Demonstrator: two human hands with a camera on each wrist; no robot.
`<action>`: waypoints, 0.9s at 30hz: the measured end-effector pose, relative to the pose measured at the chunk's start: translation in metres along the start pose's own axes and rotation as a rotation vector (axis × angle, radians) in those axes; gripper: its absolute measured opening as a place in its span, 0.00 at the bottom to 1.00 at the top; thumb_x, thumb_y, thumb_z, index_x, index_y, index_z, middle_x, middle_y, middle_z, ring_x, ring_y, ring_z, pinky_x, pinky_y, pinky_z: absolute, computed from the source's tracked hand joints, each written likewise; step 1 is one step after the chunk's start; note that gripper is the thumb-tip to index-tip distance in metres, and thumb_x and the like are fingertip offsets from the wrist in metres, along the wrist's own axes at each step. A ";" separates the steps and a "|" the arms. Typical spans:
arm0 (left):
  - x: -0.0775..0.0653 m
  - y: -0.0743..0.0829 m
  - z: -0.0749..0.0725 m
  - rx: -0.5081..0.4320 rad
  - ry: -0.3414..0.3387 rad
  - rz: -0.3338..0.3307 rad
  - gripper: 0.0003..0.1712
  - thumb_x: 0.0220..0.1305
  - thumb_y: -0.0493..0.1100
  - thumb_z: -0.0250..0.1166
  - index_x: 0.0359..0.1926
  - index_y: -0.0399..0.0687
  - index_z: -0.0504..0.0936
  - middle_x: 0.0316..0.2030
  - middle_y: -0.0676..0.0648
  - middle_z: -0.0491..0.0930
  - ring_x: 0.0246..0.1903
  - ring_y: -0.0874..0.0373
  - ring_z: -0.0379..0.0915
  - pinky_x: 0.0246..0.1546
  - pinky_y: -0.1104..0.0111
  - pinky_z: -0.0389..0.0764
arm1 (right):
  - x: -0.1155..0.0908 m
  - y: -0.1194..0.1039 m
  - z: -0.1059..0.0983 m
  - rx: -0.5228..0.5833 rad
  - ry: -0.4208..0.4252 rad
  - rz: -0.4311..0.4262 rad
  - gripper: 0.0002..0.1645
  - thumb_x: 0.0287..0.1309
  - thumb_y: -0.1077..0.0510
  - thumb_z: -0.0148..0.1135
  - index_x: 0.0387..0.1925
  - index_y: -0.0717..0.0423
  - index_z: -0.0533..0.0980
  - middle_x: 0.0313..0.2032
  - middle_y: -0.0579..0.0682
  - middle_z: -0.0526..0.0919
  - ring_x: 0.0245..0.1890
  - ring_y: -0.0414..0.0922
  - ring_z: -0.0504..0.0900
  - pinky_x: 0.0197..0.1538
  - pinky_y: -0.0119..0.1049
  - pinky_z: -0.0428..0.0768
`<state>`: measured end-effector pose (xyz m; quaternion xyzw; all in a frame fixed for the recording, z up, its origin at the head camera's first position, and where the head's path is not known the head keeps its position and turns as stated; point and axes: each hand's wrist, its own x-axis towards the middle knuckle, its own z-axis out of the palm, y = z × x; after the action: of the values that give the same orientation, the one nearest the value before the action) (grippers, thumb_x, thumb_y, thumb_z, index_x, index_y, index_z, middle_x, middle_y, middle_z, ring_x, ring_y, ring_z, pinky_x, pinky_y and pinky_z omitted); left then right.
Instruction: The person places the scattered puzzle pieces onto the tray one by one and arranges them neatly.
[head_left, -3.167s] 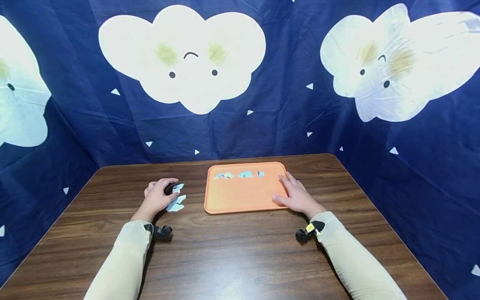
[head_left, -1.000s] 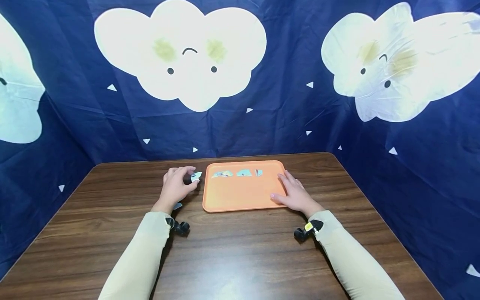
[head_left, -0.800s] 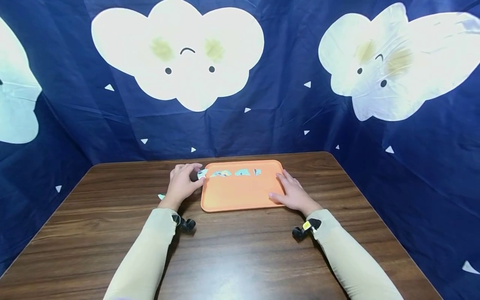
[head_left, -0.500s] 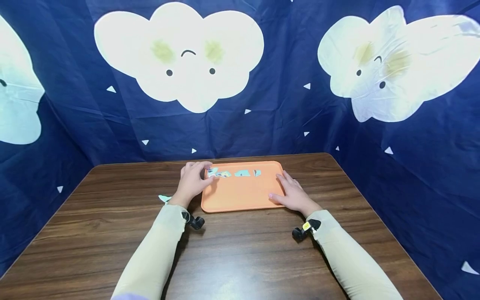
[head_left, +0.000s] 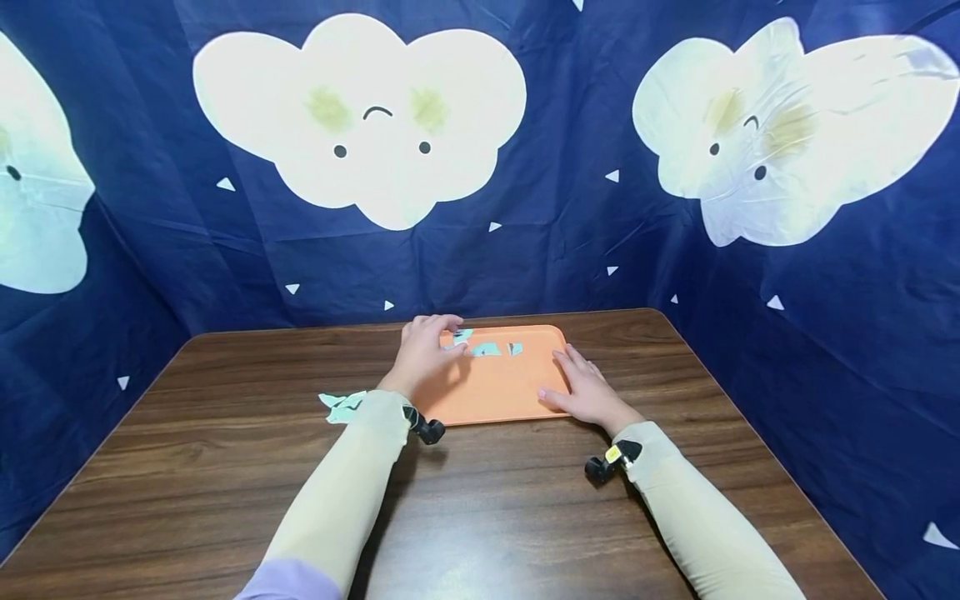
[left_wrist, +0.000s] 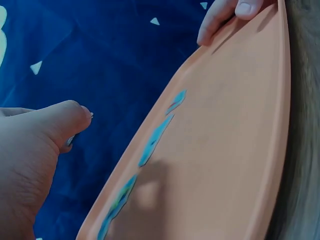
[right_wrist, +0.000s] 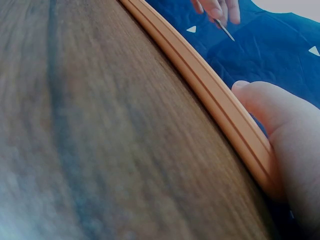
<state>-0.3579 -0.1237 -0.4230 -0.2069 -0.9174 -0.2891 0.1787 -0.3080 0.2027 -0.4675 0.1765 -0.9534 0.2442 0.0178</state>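
Note:
My left hand (head_left: pixel 422 357) pinches a light-blue picture piece (head_left: pixel 462 335) between thumb and fingers, over the back left part of an orange tray (head_left: pixel 495 396). Seen edge-on in the right wrist view, the held piece (right_wrist: pixel 225 30) is thin and sits above the rim. Three similar pieces lie in a row along the tray's back side: a colourful one (left_wrist: pixel 118 204), mostly behind my left hand in the head view, a light-blue one (head_left: pixel 486 349) and a small one (head_left: pixel 515 348). My right hand (head_left: pixel 592 392) rests on the tray's right edge, fingers spread.
More light-blue pieces (head_left: pixel 343 408) lie on the brown wooden table (head_left: pixel 480 500) left of the tray, partly behind the left sleeve. A dark blue curtain (head_left: pixel 450 267) with white clouds hangs behind the table and at both sides.
My left hand has picked up a piece from the table at the left and carried it rightward over the tray. The right hand stays at the tray's right edge.

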 end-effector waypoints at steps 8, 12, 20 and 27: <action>0.017 0.017 0.024 0.006 -0.098 -0.036 0.26 0.65 0.53 0.69 0.61 0.53 0.80 0.50 0.51 0.82 0.60 0.45 0.66 0.66 0.48 0.57 | 0.003 0.005 0.002 -0.009 0.024 -0.007 0.59 0.62 0.31 0.59 0.79 0.61 0.50 0.79 0.62 0.47 0.79 0.56 0.45 0.76 0.59 0.46; 0.023 0.025 0.037 -0.014 -0.133 -0.052 0.25 0.66 0.53 0.68 0.62 0.53 0.79 0.53 0.51 0.81 0.60 0.45 0.66 0.67 0.47 0.56 | 0.005 0.006 0.003 -0.007 0.027 -0.004 0.61 0.61 0.30 0.60 0.79 0.62 0.48 0.78 0.62 0.48 0.79 0.56 0.46 0.75 0.59 0.47; 0.030 0.040 0.066 -0.031 -0.140 -0.059 0.25 0.66 0.54 0.69 0.60 0.52 0.80 0.52 0.51 0.83 0.54 0.50 0.68 0.64 0.50 0.61 | 0.004 0.006 0.000 0.005 0.037 -0.013 0.61 0.61 0.31 0.60 0.78 0.63 0.49 0.78 0.63 0.49 0.78 0.59 0.49 0.75 0.60 0.48; 0.034 0.054 0.087 0.006 -0.132 -0.014 0.21 0.64 0.52 0.72 0.55 0.53 0.83 0.53 0.52 0.83 0.55 0.51 0.68 0.63 0.53 0.63 | 0.004 0.004 0.002 0.003 0.028 -0.008 0.60 0.61 0.31 0.60 0.79 0.63 0.48 0.78 0.62 0.48 0.78 0.58 0.48 0.75 0.58 0.47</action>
<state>-0.3791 -0.0213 -0.4500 -0.2188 -0.9294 -0.2735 0.1164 -0.3128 0.2040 -0.4704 0.1768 -0.9520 0.2478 0.0318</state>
